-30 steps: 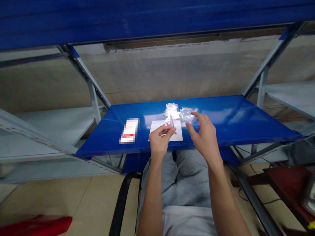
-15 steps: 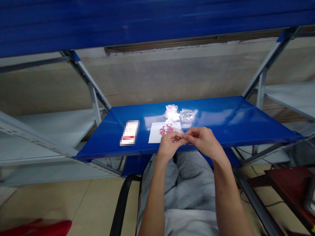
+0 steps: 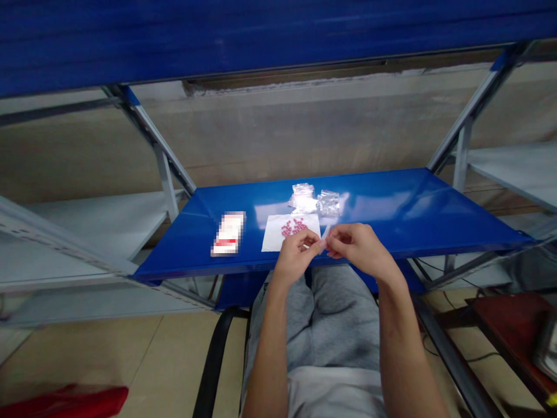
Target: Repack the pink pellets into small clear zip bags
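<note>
Small clear plastic bag [image 3: 324, 240], barely visible, aloft over front edge of blue shelf [image 3: 391, 212]

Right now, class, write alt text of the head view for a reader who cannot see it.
A left hand and right hand pinch a small clear bag together over the front edge of a blue shelf. Behind them small red pieces lie on a white sheet, clear bags beyond.

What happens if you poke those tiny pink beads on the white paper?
The small round pink beads would probably roll and scatter, being loose and round. They look light; the glossy blue metal shelf may let them skid.
</note>
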{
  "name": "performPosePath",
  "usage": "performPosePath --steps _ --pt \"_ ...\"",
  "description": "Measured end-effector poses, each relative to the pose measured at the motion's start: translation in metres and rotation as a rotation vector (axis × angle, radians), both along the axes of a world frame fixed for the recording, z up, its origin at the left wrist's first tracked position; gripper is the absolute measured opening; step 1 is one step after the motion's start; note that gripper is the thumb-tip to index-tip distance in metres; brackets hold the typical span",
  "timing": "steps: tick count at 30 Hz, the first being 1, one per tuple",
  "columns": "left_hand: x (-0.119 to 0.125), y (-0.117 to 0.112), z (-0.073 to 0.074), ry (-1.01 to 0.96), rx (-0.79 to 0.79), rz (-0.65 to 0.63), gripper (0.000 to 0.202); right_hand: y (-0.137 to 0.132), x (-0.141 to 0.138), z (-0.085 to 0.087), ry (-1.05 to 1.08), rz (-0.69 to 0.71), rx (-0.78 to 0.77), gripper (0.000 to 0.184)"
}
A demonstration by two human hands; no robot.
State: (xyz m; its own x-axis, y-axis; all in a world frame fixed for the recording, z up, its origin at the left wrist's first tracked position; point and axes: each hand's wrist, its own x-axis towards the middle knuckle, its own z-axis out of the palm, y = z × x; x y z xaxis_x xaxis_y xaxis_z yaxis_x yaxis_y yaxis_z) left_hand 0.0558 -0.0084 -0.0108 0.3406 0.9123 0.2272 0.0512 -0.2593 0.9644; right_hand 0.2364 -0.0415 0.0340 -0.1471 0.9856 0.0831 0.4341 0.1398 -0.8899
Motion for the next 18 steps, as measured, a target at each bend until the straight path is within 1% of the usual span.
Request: performPosePath --steps 4,9,14,18 --pt "0.003 -0.004 0.004 0.135 0.151 0.106 0.013 0.001 -0.006 0.001 -0.189 -0.061 0.114 0.019" --pt "0.009 -0.008 0.005 0.275 0.334 0.213 0.010 0.002 -0.011 -0.001 -0.294 -0.121 0.187 0.020" --pt "0.016 -0.012 0.008 0.356 0.395 0.290 0.012 0.004 -0.017 -0.004 -0.388 -0.210 0.210 0.018" --pt "0.017 -0.014 0.007 0.377 0.409 0.304 0.013 0.004 -0.020 -0.005 -0.437 -0.261 0.195 0.018"
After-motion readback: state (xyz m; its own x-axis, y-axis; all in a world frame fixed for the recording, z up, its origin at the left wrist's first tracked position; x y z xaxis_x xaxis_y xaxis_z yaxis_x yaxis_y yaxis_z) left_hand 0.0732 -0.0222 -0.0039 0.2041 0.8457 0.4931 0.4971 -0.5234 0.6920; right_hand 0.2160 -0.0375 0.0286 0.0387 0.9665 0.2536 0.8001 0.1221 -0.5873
